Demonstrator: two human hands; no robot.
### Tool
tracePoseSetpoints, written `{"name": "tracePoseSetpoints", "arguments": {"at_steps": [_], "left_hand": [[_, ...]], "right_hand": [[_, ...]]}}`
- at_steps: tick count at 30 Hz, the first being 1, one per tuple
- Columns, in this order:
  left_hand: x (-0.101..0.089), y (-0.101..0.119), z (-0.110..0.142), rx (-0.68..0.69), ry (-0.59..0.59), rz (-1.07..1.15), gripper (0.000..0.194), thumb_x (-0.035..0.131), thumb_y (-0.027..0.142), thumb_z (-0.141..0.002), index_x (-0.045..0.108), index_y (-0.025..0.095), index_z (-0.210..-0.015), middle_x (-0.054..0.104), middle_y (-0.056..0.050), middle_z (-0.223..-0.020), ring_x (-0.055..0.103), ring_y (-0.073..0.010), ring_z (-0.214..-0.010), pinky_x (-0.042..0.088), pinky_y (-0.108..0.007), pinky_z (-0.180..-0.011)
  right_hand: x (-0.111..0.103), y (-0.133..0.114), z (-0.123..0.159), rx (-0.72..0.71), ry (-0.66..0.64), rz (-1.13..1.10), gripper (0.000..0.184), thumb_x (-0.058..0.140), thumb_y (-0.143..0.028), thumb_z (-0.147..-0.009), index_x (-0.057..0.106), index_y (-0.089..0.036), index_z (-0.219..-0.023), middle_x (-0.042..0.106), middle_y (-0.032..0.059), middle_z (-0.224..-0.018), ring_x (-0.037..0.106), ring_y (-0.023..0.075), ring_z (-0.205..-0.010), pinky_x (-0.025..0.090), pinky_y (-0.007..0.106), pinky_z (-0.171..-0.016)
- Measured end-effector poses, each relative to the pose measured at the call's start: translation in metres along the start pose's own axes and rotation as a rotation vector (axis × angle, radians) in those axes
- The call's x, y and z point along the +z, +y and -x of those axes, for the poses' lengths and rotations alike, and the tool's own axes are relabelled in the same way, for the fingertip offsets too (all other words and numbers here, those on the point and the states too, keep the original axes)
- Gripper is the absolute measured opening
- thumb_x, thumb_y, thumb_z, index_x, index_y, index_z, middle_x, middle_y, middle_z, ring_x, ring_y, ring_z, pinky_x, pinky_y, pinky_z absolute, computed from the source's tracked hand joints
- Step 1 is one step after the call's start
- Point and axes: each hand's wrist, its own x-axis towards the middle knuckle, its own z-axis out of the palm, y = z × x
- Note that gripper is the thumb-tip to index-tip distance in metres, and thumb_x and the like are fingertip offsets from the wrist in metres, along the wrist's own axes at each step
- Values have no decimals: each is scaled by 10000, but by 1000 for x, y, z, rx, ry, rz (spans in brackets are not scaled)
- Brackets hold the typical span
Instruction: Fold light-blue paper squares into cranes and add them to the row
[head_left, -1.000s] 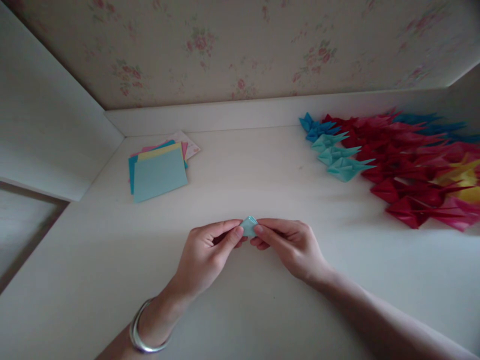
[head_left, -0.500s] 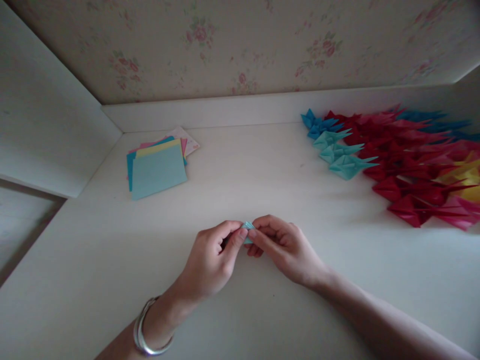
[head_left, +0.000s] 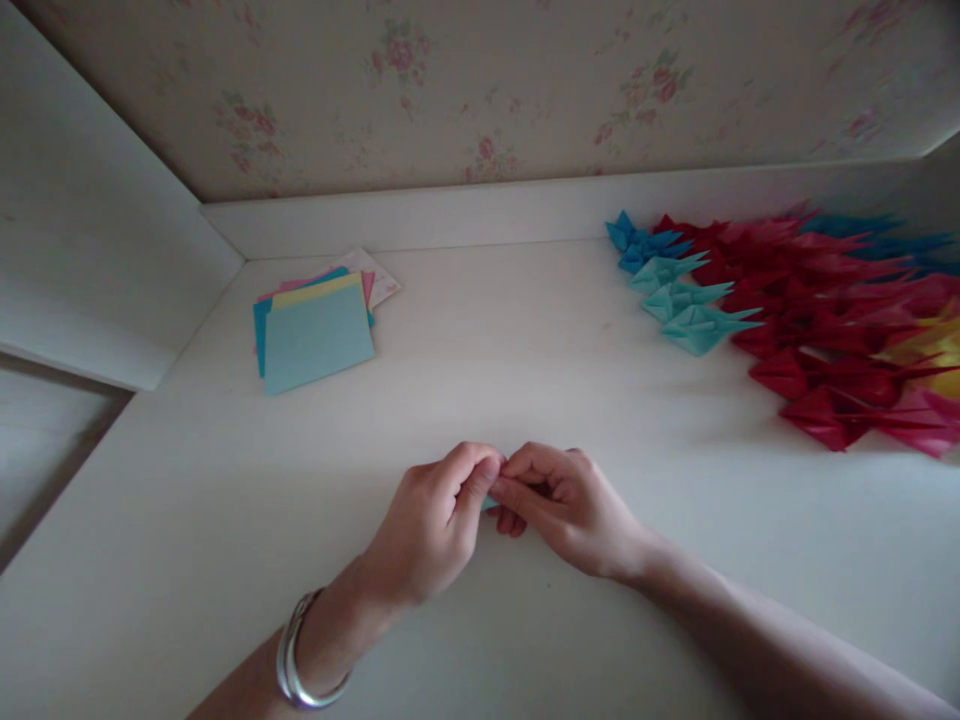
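Both your hands meet over the near middle of the table [head_left: 465, 350], thumbs uppermost, fingertips touching or nearly so. Between them, the small turquoise paper [head_left: 490, 502], folded; only a sliver shows below your left thumb, so its full shape cannot be told. Your left hand [head_left: 436, 520] has its grip closed on the paper, thumb against a bent forefinger; silver bangles [head_left: 289, 660] ring that wrist. Your right hand [head_left: 577, 510] grasps the same piece, grip pinched, thumb pointing in toward the left thumb, the lower fingers curled beneath. Which edge each hand pinches: hidden by your fingers. Beyond your hands and to the left lies a loose stack of paper, a pale turquoise sheet [head_left: 319, 335] on top, with yellow, blue and pink edges showing from under it and a pale printed sheet [head_left: 385, 285] jutting out at the far right corner. At the far right, folded figures with pointed tips crowd together: three turquoise figures [head_left: 699, 328] in a slanting row, blue figures [head_left: 634, 245] just behind them, red figures [head_left: 825, 415] to their right, with pink and yellow ones among these. A low white board [head_left: 465, 215] runs along the back, flowered wallpaper [head_left: 465, 90] above it
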Motion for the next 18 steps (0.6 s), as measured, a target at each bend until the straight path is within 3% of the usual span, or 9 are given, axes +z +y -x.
{"name": "tracePoseSetpoints", "arguments": {"at_steps": [5,9,13,15,18], "left_hand": [[0,-3,-1,-51,86,20,265,441,369,-1002,608,190,-901,691,-19,-724,650,-154,-669,467,-230,-616],[5,-4,-1,-73,-2,201,250,434,369,-1005,590,197,-911,636,16,-630,635,-142,-571,481,-230,-583],[5,-4,-2,-127,50,227,244,482,407,-984,605,204,-1040,650,14,-681,587,-130,-588,449,-217,-561],[3,-2,-3,-153,20,236,285,468,430,-986,581,208,-1124,640,24,-665,540,-122,-564,418,-210,-528],[-1,1,-3,-148,-74,206,284,454,445,-990,595,198,-996,592,35,-630,486,-108,-543,375,-203,-501]], "right_hand": [[-3,-2,0,53,-112,-103,235,654,-364,-889,649,-138,-949,697,48,-729,674,147,-665,541,251,-613],[-6,-7,0,75,-228,-27,304,569,-381,-942,622,-138,-769,669,44,-677,628,117,-575,519,230,-556],[-6,-6,0,93,-189,-60,337,562,-409,-945,583,-149,-731,654,32,-627,619,108,-513,504,209,-491],[-7,-5,0,86,-174,-104,340,571,-429,-939,570,-153,-741,663,34,-641,617,104,-506,499,203,-481],[-8,-2,0,68,-149,-159,350,572,-447,-941,568,-151,-753,662,32,-660,611,94,-510,493,192,-480]]}}
